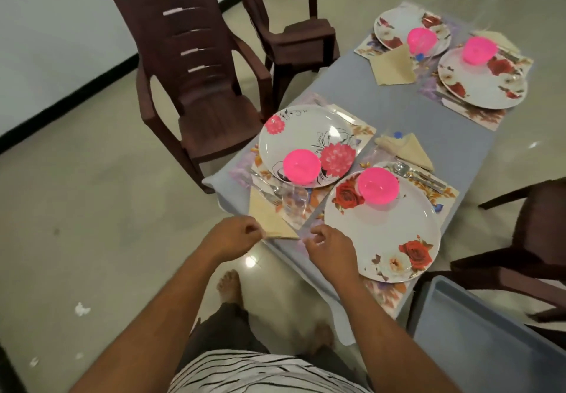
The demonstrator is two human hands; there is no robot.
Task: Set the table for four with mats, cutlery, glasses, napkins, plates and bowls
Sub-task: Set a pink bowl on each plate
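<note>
Where the near corner of the grey table (398, 110) juts toward the person, the left hand (235, 236) pinches the near edge of a folded beige napkin (269, 221) between thumb and curled fingers. The napkin lies at the table's edge, partly on the floral mat (364, 130) of the near-left setting and just beside its clear glass (294, 202). The right hand (329, 247) hovers close to the napkin's right tip with its fingers loosely curled; it holds nothing that can be made out, and whether it touches the napkin cannot be told.

That near-left setting has a white plate with pink flowers (306, 144), and a pink bowl (301, 166) rests on the plate's near rim. Cutlery lies just left of the plate, blurred. The near-right setting has a rose-patterned plate (382, 230) carrying another pink bowl (378, 189), with a spoon (404, 170) and a second folded napkin (410, 150) beyond it.

At the far end two more flowered plates (481, 80) each bear a pink bowl, with a third napkin (392, 66) between the settings.

Brown plastic chairs (196, 65) stand to the left of the table, and a grey-blue tray (490, 346) sits at lower right.
</note>
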